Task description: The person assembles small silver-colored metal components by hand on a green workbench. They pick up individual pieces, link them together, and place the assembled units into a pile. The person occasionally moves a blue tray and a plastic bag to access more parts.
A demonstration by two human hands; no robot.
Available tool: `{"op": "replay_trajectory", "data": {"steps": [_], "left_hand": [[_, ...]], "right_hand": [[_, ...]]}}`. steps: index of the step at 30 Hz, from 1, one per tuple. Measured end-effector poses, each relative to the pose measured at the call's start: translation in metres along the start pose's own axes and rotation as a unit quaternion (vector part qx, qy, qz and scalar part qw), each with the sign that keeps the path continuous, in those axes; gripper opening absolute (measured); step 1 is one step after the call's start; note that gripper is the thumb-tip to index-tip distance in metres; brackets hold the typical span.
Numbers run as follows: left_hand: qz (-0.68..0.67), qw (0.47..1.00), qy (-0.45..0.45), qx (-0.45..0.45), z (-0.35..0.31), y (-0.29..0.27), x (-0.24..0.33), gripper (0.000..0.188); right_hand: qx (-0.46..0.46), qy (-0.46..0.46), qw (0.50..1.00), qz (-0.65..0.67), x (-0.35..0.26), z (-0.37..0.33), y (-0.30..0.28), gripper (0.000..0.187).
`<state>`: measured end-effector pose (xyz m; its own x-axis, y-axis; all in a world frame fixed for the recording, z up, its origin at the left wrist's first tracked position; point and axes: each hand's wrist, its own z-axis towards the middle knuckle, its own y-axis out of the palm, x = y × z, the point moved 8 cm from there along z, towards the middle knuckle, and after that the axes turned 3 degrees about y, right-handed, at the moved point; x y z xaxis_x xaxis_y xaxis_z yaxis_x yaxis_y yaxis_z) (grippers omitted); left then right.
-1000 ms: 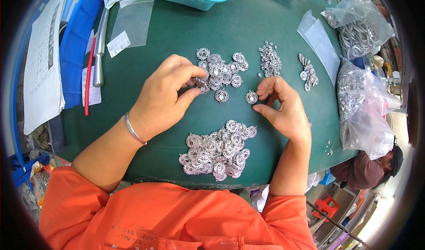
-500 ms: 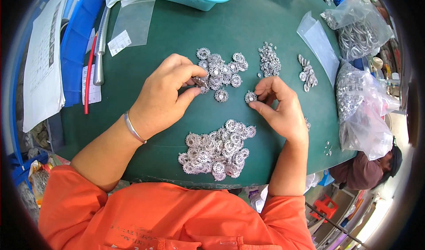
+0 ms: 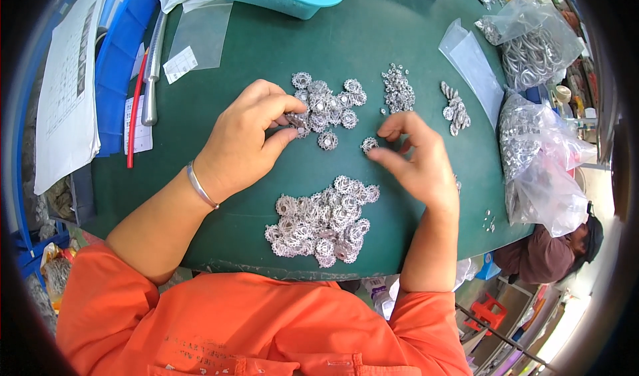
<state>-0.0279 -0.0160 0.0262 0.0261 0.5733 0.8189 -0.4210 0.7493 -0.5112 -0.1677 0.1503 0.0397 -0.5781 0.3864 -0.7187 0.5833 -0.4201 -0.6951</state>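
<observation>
My left hand (image 3: pixel 247 133), a metal bangle on its wrist, pinches a silvery filigree metal piece (image 3: pixel 297 120) between thumb and fingers, at the left edge of a cluster of similar pieces (image 3: pixel 326 103). To the right, a single lacy round filigree piece (image 3: pixel 369 144) lies by the thumb tip of my right hand (image 3: pixel 416 160). Thumb and index finger of that hand are apart, and nothing shows between them; whether the thumb touches the piece I cannot tell. Nearer to me lies a larger heap of filigree pieces (image 3: pixel 319 219).
Small metal beads (image 3: pixel 398 88) and a little pile of metal parts (image 3: pixel 455 110) lie farther right. Bags of metal parts (image 3: pixel 536 56) line the right edge. A turquoise basket (image 3: pixel 299 4) stands at the back; a red pen (image 3: pixel 136 113) and metal rod (image 3: pixel 152 76) lie left.
My right thumb and index finger have parted from the single filigree piece, which now rests beside them. My left hand keeps its pinch almost in place. The whole view has shifted slightly.
</observation>
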Motion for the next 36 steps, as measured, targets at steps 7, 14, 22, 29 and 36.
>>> {"op": "replay_trajectory", "data": {"steps": [7,14,22,29,36], "left_hand": [[0.0,1.0,-0.004,0.001,-0.001,0.001,-0.002,0.031],[0.006,1.0,0.006,0.006,-0.002,-0.001,0.001,0.031],[0.017,1.0,0.012,0.005,-0.002,0.001,0.0,0.03],[0.019,1.0,0.016,0.008,-0.002,-0.002,0.0,0.031],[0.017,1.0,0.009,0.001,-0.002,0.001,0.0,0.031]], "right_hand": [[-0.04,0.019,0.998,0.049,-0.006,-0.002,0.016,0.034],[-0.137,-0.073,0.983,0.103,-0.03,-0.006,0.016,0.024],[0.001,-0.139,0.99,-0.003,-0.053,0.003,0.037,0.02],[-0.033,-0.076,0.996,0.018,-0.023,0.0,0.021,0.019],[-0.009,-0.031,0.999,0.036,-0.005,-0.001,0.008,0.022]]}}
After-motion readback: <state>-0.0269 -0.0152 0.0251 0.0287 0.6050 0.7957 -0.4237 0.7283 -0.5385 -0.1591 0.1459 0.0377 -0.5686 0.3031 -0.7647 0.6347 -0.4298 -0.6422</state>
